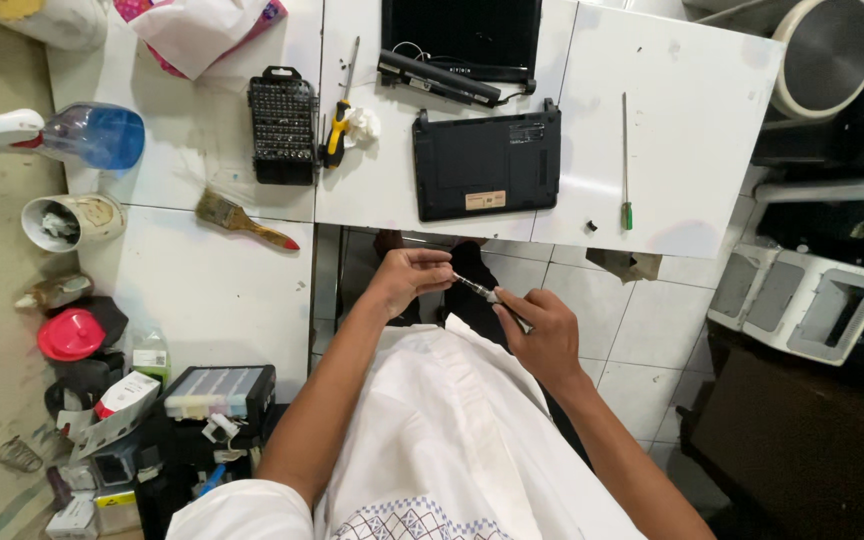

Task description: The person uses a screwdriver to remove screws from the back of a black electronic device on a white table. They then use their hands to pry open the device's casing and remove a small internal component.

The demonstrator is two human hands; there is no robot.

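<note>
Both my hands meet over my lap, below the table edge. My right hand (544,335) grips the handle of a small metal screwdriver (482,293). My left hand (407,277) pinches its tip end with the fingertips. On the white table (672,120) above lies a black laptop base (486,165), bottom side up, with a long black battery pack (439,79) and a black screen panel (462,35) behind it.
A black bit set case (283,126) and a yellow-handled screwdriver (336,137) lie left of the laptop. A thin green-handled screwdriver (625,160) lies to its right. A paintbrush (240,221), a blue spray bottle (82,134), a cup (70,220) and a parts organiser (220,392) sit at the left.
</note>
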